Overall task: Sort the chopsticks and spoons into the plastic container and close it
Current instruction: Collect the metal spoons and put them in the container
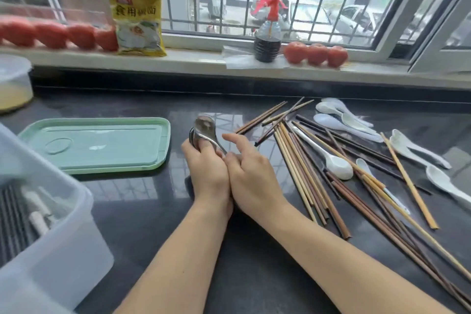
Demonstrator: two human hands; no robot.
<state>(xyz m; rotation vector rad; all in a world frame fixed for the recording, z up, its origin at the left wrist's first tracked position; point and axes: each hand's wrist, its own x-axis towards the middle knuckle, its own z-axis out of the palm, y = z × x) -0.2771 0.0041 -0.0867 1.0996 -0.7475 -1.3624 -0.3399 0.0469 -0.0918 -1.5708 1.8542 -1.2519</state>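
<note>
- Translucent plastic container stands at the lower left edge of the counter; dark chopsticks and a pale handle lie inside it, blurred.
- Green lid lies flat on the counter beyond the container, apart from it.
- Left hand is curled round a stack of metal spoons, thumb pressed on the uppermost bowl; the bowls point away from the person.
- Right hand lies touching the left hand, fingers bent at the spoon handles, index finger raised. Whether it pinches the handles cannot be told.
- Loose wooden chopsticks, light and dark, lie fanned on the counter just right of the hands.
- White ceramic spoons lie among and beyond the chopsticks, toward the right edge.
- Windowsill items: tomatoes, a yellow packet, a spray bottle.
</note>
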